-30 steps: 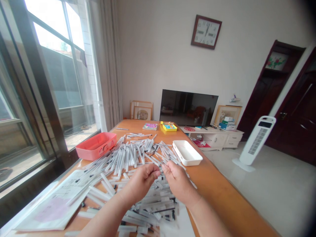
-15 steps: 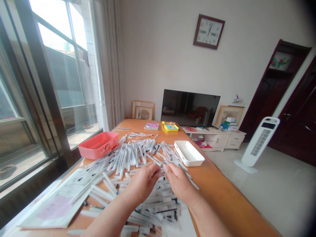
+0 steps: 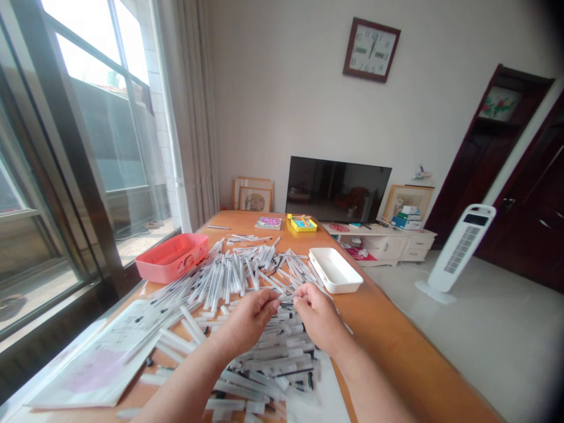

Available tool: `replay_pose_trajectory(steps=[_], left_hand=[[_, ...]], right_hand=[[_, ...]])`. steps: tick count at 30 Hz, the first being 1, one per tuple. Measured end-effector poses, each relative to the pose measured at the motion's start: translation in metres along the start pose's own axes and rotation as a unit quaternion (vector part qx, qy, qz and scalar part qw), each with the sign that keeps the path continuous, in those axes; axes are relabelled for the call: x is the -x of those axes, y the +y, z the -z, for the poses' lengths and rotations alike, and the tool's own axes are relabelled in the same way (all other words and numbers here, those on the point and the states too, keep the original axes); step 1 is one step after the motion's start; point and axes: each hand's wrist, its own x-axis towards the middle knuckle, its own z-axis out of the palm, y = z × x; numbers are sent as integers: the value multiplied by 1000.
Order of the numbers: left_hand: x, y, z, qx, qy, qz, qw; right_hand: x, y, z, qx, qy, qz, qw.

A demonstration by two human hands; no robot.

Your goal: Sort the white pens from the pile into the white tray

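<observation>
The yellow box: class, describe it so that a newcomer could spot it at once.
Follow the orange-brown table to its far end, by the black television. There, right of a flat pink-and-purple booklet, sits the small yellow box. Its bright yellow sides and blue patch on top set it apart.

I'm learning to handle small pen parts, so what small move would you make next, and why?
I would probably ease the left hand and right hand slowly together, in line. Their fingers are pinched and face each other across a narrow gap, with what looks like a slim pale piece between them, above the scattered pen parts.
</observation>
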Motion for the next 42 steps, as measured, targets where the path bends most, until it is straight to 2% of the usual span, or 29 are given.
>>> replay_pose_trajectory(steps=[3,6,12,16,18,21,25,29,34,37,42], left_hand=[[1,3,1,-26,18,-16,999],[2,5,0,-62,37,-39,997],[3,7,0,-124,35,-63,990],[4,7,-1,-156,27,-61,986],[4,7,-1,-179,25,-60,982],[4,4,2,-215,34,-41,975],[3,-5,10,-266,64,5,962],[3,-13,19,-297,104,31,949],[3,-16,23,-311,134,65,939],[3,-17,19,-304,120,49,944],[3,-9,4,-314,93,11,945]], right_hand=[[-1,1,-1,-28,-7,-40,999],[1,-9,-1,-65,-31,-67,995],[4,-22,-6,-134,-53,-120,982],[4,-20,-9,-108,-51,-120,986],[3,-16,-8,-74,-30,-92,992],[-2,-6,-3,-38,34,-65,997],[-10,12,10,-26,123,-77,989],[-14,22,21,-21,172,-100,980],[-17,26,28,41,188,-119,974],[-19,32,26,75,184,-118,973],[-17,42,19,60,148,-121,980]])
